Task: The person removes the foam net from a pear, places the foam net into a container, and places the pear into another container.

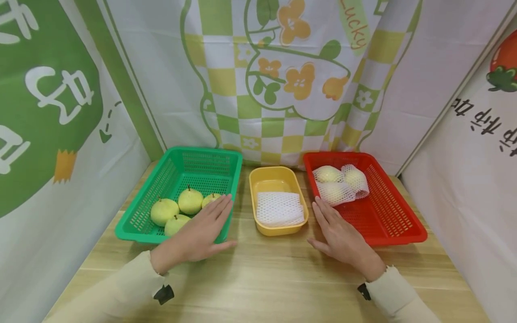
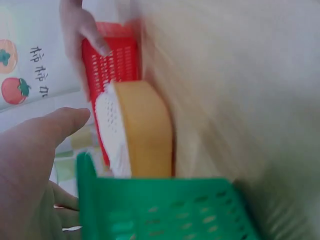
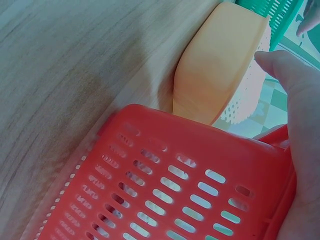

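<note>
My left hand (image 1: 202,231) hovers over the near right corner of the green basket (image 1: 139,215), fingers straight, holding nothing. Several yellow-green pears (image 1: 164,211) lie in that basket, one partly hidden behind the hand. On the other side, my right hand (image 1: 343,235) is stretched out at the left rim of the red basket (image 1: 397,215), also holding nothing. Three pears in white foam nets (image 1: 334,193) sit in the red basket. Between the hands stands a yellow tub (image 1: 278,231) with a stack of white foam nets (image 1: 279,208) in it.
The baskets and tub stand on a wooden table (image 1: 266,278). Behind them hangs a checked, flowered cloth (image 1: 282,112). White printed panels (image 1: 476,179) close in both sides. Each sleeve cuff has a small black piece (image 1: 163,294) near it.
</note>
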{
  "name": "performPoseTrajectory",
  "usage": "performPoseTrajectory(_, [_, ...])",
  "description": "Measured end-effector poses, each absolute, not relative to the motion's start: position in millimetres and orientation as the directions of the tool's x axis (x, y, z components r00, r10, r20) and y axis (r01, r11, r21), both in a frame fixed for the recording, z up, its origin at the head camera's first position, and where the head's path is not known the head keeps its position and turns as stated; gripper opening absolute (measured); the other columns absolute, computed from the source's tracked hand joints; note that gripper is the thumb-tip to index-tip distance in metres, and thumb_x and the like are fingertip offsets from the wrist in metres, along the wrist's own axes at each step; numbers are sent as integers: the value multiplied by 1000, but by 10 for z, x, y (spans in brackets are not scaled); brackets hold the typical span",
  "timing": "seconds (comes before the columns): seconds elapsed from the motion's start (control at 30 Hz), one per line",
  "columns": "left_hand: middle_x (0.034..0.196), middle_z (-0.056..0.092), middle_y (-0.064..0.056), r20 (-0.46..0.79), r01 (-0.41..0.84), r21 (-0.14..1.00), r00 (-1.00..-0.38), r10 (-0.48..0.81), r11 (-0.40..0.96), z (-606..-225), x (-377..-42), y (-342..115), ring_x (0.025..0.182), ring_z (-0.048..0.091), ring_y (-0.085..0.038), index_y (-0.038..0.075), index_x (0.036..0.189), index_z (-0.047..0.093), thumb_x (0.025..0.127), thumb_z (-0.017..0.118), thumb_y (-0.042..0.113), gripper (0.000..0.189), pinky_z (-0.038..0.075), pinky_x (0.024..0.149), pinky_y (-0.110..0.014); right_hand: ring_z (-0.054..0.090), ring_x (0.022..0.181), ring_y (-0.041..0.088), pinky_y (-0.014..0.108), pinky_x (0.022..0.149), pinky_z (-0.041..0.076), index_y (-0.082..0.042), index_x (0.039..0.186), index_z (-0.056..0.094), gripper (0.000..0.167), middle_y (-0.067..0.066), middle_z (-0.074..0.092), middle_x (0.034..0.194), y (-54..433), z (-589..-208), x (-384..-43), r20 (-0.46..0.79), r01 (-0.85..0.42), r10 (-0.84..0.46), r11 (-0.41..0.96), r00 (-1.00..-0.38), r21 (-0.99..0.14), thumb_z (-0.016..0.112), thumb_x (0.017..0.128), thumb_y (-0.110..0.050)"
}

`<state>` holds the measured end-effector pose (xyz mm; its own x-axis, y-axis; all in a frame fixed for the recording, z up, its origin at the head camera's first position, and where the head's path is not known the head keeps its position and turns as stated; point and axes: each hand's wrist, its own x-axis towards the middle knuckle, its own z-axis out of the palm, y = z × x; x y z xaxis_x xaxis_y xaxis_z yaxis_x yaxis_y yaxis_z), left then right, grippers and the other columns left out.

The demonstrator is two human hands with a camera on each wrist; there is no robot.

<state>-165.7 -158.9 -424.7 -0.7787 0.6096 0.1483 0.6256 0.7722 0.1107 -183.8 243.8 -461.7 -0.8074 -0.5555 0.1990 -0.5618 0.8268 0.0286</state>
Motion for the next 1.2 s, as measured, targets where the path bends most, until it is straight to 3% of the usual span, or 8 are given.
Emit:
performPoseTrajectory(0.13, [174, 20, -26, 150, 615, 84, -786, 600, 784, -4398, -1622, -1546, 163, 19, -41, -7, 164, 24, 103, 50, 68, 100, 28, 131, -56, 32, 158, 43, 54, 126, 36, 7, 162, 28, 101, 25, 26, 173, 2414, -4628, -1855, 193, -561, -554, 827, -809, 22, 75, 94, -51])
performPoseTrajectory(0.3, [174, 18, -25, 181, 609, 24, -783, 596, 793, -4516, -1591, -1528, 163, 21, -41, -7, 164, 23, 102, 51, 68, 102, 29, 130, -54, 30, 159, 43, 56, 126, 36, 7, 163, 28, 101, 25, 24, 173, 2391, -4603, -1870, 179, -568, -556, 823, -811, -17, 76, 94, -50])
performPoseTrajectory(0.53, [175, 17, -25, 180, 594, -22, -789, 588, 804, -4566, -1566, -1542, 163, 20, -39, -6, 165, 20, 101, 50, 70, 104, 26, 131, -50, 25, 161, 42, 60, 127, 32, 0, 167, 22, 100, 20, 20, 176, 2437, -4262, -1946, -18, -505, -529, 819, -848, -272, 67, 99, -58])
performPoseTrajectory(0.63, [175, 16, -25, 174, 598, -4, -789, 589, 802, -4561, -1567, -1528, 163, 19, -40, -7, 165, 20, 102, 49, 69, 103, 24, 132, -50, 28, 159, 45, 63, 127, 30, 1, 166, 24, 91, 23, 24, 174, 2490, -4008, -2052, -75, -483, -528, 818, -846, -314, 64, 103, -51])
performPoseTrajectory(0.8, [175, 15, -24, 169, 604, 2, -786, 595, 797, -4555, -1585, -1492, 163, 19, -40, -7, 165, 18, 102, 49, 68, 102, 23, 132, -50, 42, 150, 51, 65, 123, 36, 9, 160, 34, 80, 30, 38, 165, 2575, -3648, -2340, -79, -502, -535, 827, -841, -251, 73, 100, -28])
performPoseTrajectory(0.93, [175, 15, -24, 169, 599, -5, -788, 591, 800, -4551, -1586, -1474, 163, 19, -39, -6, 165, 19, 102, 51, 67, 102, 23, 132, -49, 47, 144, 52, 64, 120, 40, 11, 155, 40, 82, 34, 46, 158, 2601, -3504, -2613, -131, -495, -512, 857, -849, -140, 81, 94, -25])
performPoseTrajectory(1.07, [175, 14, -23, 158, 591, -21, -795, 586, 807, -4560, -1583, -1466, 163, 20, -39, -6, 165, 19, 102, 51, 66, 102, 24, 132, -48, 53, 140, 50, 63, 118, 43, 9, 153, 46, 82, 31, 53, 153, 2618, -3565, -2851, -204, -495, -499, 866, -842, -75, 86, 89, -25])
performPoseTrajectory(1.2, [175, 14, -24, 156, 590, -17, -796, 585, 807, -4566, -1577, -1477, 163, 20, -40, -7, 165, 20, 102, 53, 64, 100, 23, 132, -49, 64, 125, 43, 59, 112, 51, 5, 145, 58, 68, 24, 67, 139, 2639, -3755, -3030, -212, -540, -543, 838, -813, -75, 85, 88, -21])
